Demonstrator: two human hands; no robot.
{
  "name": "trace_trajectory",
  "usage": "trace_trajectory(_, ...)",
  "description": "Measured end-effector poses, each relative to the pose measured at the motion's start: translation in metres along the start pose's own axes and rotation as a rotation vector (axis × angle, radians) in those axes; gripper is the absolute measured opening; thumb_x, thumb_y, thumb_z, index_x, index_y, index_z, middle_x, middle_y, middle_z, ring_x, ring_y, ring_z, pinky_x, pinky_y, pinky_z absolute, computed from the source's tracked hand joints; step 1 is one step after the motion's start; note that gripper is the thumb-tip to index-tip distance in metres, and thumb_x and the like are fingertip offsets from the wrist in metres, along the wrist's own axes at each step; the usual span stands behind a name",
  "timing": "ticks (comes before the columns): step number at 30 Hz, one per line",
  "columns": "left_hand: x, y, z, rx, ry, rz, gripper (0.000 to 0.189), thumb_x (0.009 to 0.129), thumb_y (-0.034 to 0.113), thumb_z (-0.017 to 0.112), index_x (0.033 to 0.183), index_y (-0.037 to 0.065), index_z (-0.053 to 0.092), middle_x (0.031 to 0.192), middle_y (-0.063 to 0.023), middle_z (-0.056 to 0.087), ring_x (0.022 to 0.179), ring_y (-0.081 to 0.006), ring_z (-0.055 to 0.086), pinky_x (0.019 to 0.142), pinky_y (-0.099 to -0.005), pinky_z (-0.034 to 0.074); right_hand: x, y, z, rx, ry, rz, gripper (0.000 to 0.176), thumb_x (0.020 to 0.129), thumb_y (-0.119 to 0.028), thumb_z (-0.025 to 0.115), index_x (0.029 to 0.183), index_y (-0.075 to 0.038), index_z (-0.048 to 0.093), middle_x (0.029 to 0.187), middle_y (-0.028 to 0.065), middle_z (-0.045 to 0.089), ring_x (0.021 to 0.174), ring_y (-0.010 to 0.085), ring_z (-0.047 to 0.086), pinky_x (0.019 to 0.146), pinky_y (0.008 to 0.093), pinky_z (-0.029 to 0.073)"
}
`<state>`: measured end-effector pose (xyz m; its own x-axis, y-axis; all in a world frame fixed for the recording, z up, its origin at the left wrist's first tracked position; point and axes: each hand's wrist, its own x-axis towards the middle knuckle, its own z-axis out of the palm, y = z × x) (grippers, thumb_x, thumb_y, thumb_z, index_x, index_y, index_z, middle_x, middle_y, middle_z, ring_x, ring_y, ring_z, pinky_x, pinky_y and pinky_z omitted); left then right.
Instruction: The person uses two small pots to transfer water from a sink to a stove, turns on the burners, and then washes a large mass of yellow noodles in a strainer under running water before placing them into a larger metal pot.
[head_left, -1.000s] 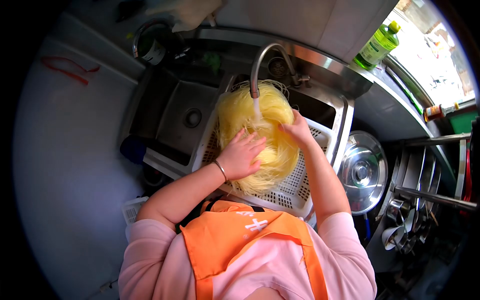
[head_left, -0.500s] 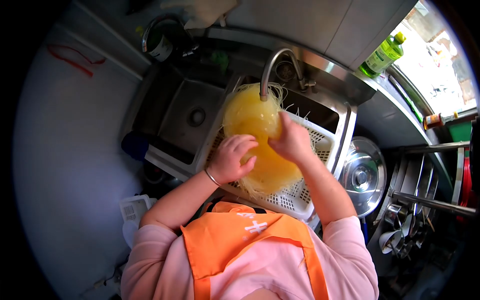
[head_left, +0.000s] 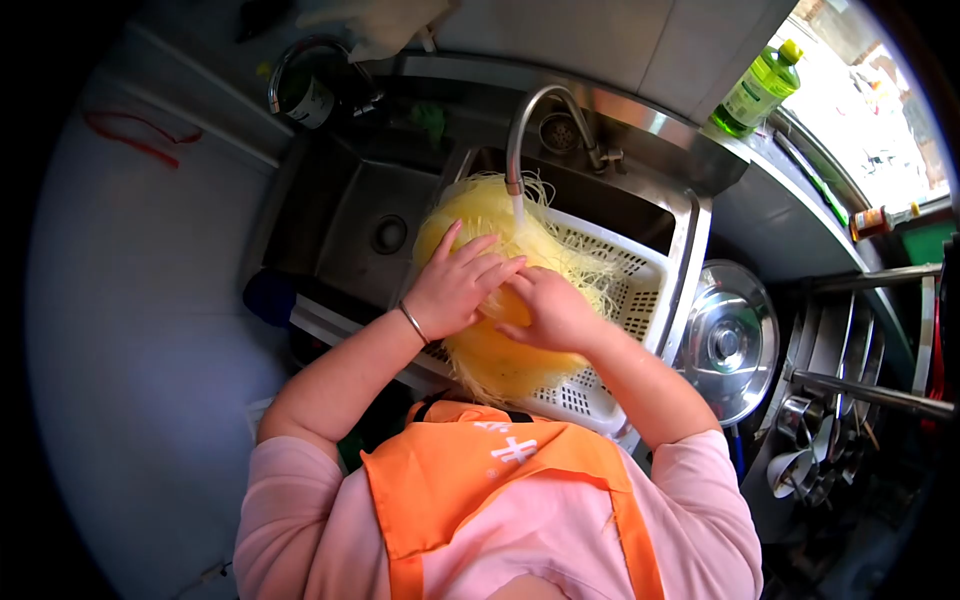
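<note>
Both hands point(head_left: 452, 290) point(head_left: 552, 308) together, perhaps touching

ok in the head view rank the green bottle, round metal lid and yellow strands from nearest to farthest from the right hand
1. Yellow strands: nearest, touching the right hand.
2. Round metal lid: off to the right.
3. Green bottle: farthest, at upper right by the window.

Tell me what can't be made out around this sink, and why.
In the head view:
- Grip of left hand and right hand on the yellow strands: palms hidden by the hands' own backs.
- Most of the right-hand basin's floor: covered by the white basket.
- Bottle label: too small to read.
</note>
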<state>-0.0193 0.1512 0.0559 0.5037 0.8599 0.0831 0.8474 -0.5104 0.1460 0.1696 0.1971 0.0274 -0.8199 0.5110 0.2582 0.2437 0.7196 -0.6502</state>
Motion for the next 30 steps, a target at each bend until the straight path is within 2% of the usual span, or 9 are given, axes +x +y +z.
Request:
trace_trajectory(1,-0.002,0.002,0.001,0.003,0.011,-0.019,0.068,0.063,0.015,0.072,0.126,0.022,0.048,0.115,-0.0001,0.054,0.123,-0.0250,0.040,0.108,-0.0530,0.016,-0.003,0.006,-0.008,0.111,0.029,0.043,0.042,0.073,-0.024,0.067,0.108,-0.004,0.056,0.099,0.0178,0.058,0.087,0.0345,0.059,0.077,0.0409,0.048)
trace_trajectory(3,-0.004,0.002,0.005,0.004,0.023,-0.043,0.065,0.064,0.014,0.071,0.124,0.022,0.050,0.112,-0.0001,0.055,0.122,-0.0249,0.042,0.108,-0.0522,0.017,-0.002,0.033,-0.014,0.297,0.121,0.340,0.034,0.074,-0.022,0.067,0.103,-0.006,0.060,0.098,0.0154,0.060,0.087,0.0339,0.059,0.076,0.0407,0.048)
trace_trajectory(5,-0.011,0.000,0.013,0.028,0.071,-0.023,0.057,0.064,0.013,0.070,0.118,0.021,0.054,0.112,-0.0003,0.055,0.122,-0.0244,0.041,0.108,-0.0523,0.018,0.001,0.044,-0.028,0.051,0.131,0.483,0.029,0.076,-0.021,0.066,0.100,-0.006,0.061,0.103,0.0136,0.061,0.090,0.0311,0.059,0.078,0.0389,0.048)
trace_trajectory(6,-0.012,0.001,0.014,0.027,0.069,-0.024,0.057,0.064,0.013,0.070,0.118,0.021,0.054,0.112,-0.0003,0.055,0.122,-0.0244,0.041,0.108,-0.0523,0.018,0.000,0.052,-0.026,-0.005,0.055,0.468,0.047,0.074,-0.028,0.069,0.112,-0.005,0.056,0.110,0.0173,0.059,0.097,0.0317,0.058,0.084,0.0373,0.047)
trace_trajectory(7,-0.012,0.001,0.015,0.022,0.083,-0.019,0.053,0.064,0.013,0.070,0.115,0.021,0.056,0.112,-0.0001,0.055,0.122,-0.0242,0.041,0.108,-0.0523,0.018,-0.001,0.055,-0.017,-0.006,0.055,0.470,0.047,0.074,-0.028,0.069,0.112,-0.005,0.056,0.110,0.0173,0.059,0.097,0.0317,0.058,0.084,0.0373,0.047)
trace_trajectory(9,-0.012,0.001,0.017,0.015,0.100,-0.014,0.050,0.064,0.013,0.069,0.112,0.020,0.058,0.111,0.0002,0.055,0.122,-0.0241,0.041,0.108,-0.0523,0.018,0.005,0.053,-0.002,0.006,0.010,0.516,0.072,0.069,-0.036,0.073,0.126,-0.001,0.043,0.114,0.0222,0.056,0.104,0.0335,0.056,0.089,0.0367,0.044)
trace_trajectory(10,-0.013,0.000,0.018,-0.003,0.096,-0.009,0.051,0.063,0.011,0.068,0.113,0.020,0.057,0.113,0.0005,0.054,0.123,-0.0234,0.039,0.109,-0.0522,0.017,0.012,0.052,-0.003,0.104,-0.115,0.611,0.091,0.067,-0.040,0.074,0.135,0.002,0.029,0.119,0.0271,0.051,0.113,0.0357,0.050,0.096,0.0360,0.040)
trace_trajectory(22,-0.035,0.001,0.028,-0.049,0.138,-0.037,0.038,0.060,0.007,0.064,0.097,0.016,0.063,0.102,-0.0009,0.059,0.111,-0.0241,0.048,0.107,-0.0518,0.021,0.012,0.085,0.000,0.268,0.009,0.621,0.070,0.071,-0.027,0.071,0.128,-0.002,0.039,0.108,0.0233,0.058,0.101,0.0325,0.057,0.087,0.0356,0.045)
trace_trajectory(30,-0.046,0.004,0.035,-0.037,0.150,-0.064,0.040,0.058,0.007,0.063,0.097,0.016,0.062,0.103,-0.0008,0.058,0.107,-0.0233,0.049,0.106,-0.0517,0.023,0.002,0.115,0.010,0.357,0.060,0.524,0.062,0.075,-0.027,0.069,0.125,-0.001,0.043,0.114,0.0206,0.057,0.106,0.0318,0.055,0.089,0.0348,0.043)
